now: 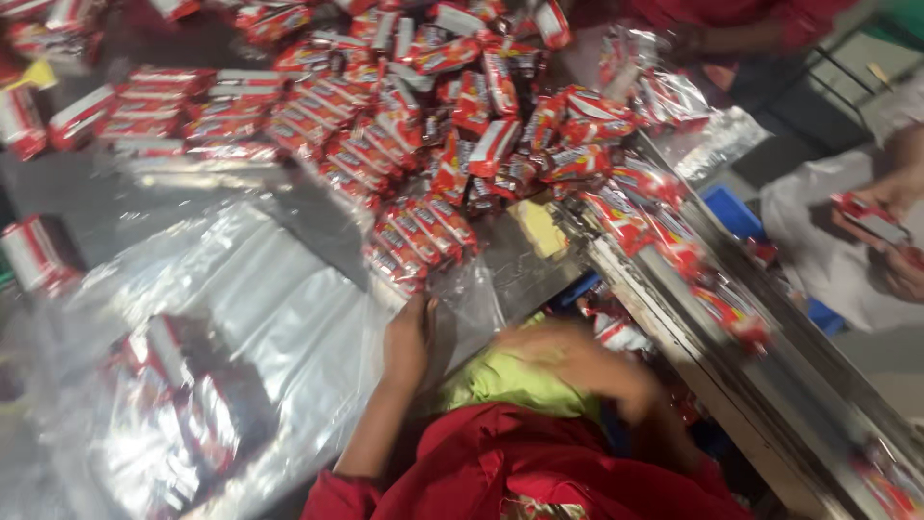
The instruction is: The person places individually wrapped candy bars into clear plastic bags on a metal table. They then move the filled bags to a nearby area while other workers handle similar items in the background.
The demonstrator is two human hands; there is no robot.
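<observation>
A big heap of red and white snack packets (423, 125) covers the steel table. Clear plastic bags (260, 299) lie spread in front of it, and the one at the lower left holds several packets (164, 404). My left hand (409, 339) rests against the bag's edge just below the nearest row of packets (419, 239); its grip is not visible. My right hand (577, 361) is blurred over a green cloth (500, 380) at my lap, and what it holds is unclear. Red sleeves cover both my arms.
A steel conveyor (760, 385) runs along the right side with packets (674, 241) on it. Another person's hands (885, 226) at the right hold a red packet. A red-sleeved arm (731, 24) reaches in at the top. A blue crate (736, 212) sits beyond the conveyor.
</observation>
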